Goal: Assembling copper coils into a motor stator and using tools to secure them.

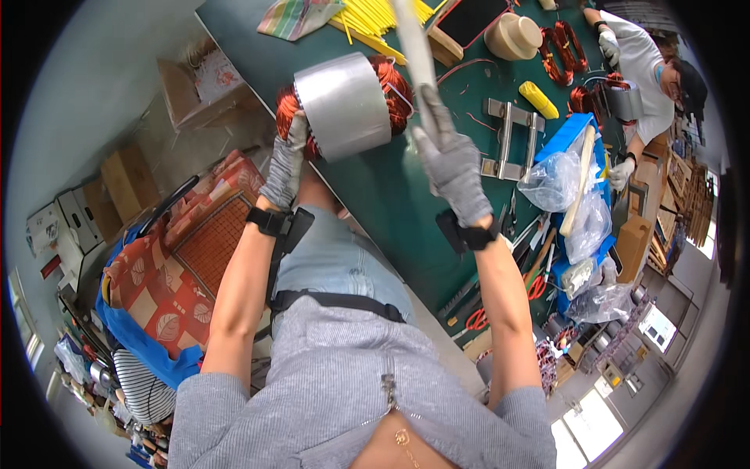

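Note:
A motor stator [344, 105] lies on its side near the table's left edge. Its body is a silver metal cylinder, with orange-red copper windings [397, 90] bulging from both ends. My left hand [286, 166], in a grey glove, grips the stator's left end at the windings. Just right of the stator, my gloved right hand [455, 168] is closed round a long pale stick [414, 47]. The stick points up and away, and motion blurs it; its far end runs out of the picture. I cannot tell whether it touches the windings.
The green table [375, 203] carries yellow strips [375, 19], a beige pot [512, 37], copper coils [561, 53], a metal frame [512, 141] and a blue bin [578, 133] with plastic bags. A co-worker [644, 74] handles another stator at right. A red-patterned chair [168, 289] stands left.

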Motion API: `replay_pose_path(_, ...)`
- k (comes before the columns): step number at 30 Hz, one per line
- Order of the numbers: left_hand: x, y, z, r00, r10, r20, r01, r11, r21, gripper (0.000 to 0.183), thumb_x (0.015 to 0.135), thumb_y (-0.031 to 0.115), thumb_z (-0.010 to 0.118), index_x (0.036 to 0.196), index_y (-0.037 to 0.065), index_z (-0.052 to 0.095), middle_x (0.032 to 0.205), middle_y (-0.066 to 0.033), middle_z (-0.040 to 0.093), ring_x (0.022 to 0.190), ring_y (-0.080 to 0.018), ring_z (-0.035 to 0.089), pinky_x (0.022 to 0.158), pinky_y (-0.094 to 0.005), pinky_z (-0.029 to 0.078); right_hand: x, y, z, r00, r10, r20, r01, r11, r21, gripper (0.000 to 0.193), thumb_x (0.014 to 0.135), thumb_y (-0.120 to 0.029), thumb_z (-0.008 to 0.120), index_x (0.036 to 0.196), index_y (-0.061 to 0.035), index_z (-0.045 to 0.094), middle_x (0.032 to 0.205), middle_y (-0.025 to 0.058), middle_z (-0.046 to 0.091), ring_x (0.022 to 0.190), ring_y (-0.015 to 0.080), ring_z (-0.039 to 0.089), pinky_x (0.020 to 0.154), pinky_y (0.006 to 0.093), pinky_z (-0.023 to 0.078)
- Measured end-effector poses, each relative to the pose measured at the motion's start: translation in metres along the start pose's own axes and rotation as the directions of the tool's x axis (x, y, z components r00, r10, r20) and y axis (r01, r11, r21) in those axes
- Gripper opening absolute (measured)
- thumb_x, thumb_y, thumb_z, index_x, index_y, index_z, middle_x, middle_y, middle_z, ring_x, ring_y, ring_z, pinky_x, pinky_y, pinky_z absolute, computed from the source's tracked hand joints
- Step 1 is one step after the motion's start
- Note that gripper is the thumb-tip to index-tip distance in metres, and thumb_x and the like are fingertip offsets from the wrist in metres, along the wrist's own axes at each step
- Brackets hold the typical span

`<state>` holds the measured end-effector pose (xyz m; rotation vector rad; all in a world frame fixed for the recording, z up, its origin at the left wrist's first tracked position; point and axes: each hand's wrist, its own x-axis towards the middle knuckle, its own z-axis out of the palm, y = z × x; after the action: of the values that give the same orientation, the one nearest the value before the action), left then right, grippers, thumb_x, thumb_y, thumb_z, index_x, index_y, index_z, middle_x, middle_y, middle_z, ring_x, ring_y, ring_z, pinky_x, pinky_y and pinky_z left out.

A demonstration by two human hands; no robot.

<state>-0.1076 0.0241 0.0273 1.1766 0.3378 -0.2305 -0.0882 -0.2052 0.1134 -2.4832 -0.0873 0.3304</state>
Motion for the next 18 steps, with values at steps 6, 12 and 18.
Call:
replay_pose_path(6, -0.021, -0.009, 0.005, 0.984, -0.173, -0.036, 0.156, 0.946, -0.284, 0.055, 0.088, 0.049, 0.051, 0.126, 0.010, 0.044, 0.118, -0.0004, 0.052, 0.108, -0.0123, 0.050, 0.091, -0.0289, 0.042, -0.057, -0.002, 0.027, 0.975, -0.134, -0.178, 0.124, 0.990, -0.065, 0.053, 0.081, -0.021, 0.057, 0.132, -0.0216, 0.041, 0.116, 0.0106, 0.057, 0.086, 0.0302, 0.063, 0.071, 0.0369, 0.051)
replay_pose_path(12, -0.025, -0.003, 0.004, 0.986, -0.162, -0.026, 0.146, 0.939, -0.312, 0.057, 0.087, 0.050, 0.050, 0.126, 0.009, 0.044, 0.118, -0.0014, 0.054, 0.108, -0.0139, 0.052, 0.092, -0.0303, 0.042, -0.037, -0.026, -0.006, 0.988, 0.074, -0.136, -0.037, 0.966, 0.256, 0.054, 0.083, -0.022, 0.054, 0.135, -0.0225, 0.037, 0.114, 0.0145, 0.056, 0.088, 0.0351, 0.060, 0.068, 0.0412, 0.050)
replay_pose_path(18, -0.010, 0.015, 0.006, 0.956, -0.291, -0.026, 0.262, 0.893, -0.367, 0.047, 0.089, 0.046, 0.050, 0.116, 0.008, 0.053, 0.106, -0.0040, 0.061, 0.096, -0.0156, 0.059, 0.082, -0.0312, 0.049, -0.022, 0.020, -0.004, 0.891, 0.374, 0.257, -0.368, 0.927, -0.071, 0.067, 0.084, -0.027, 0.052, 0.142, -0.0249, 0.017, 0.084, 0.0216, 0.063, 0.067, 0.0363, 0.062, 0.062, 0.0414, 0.049)
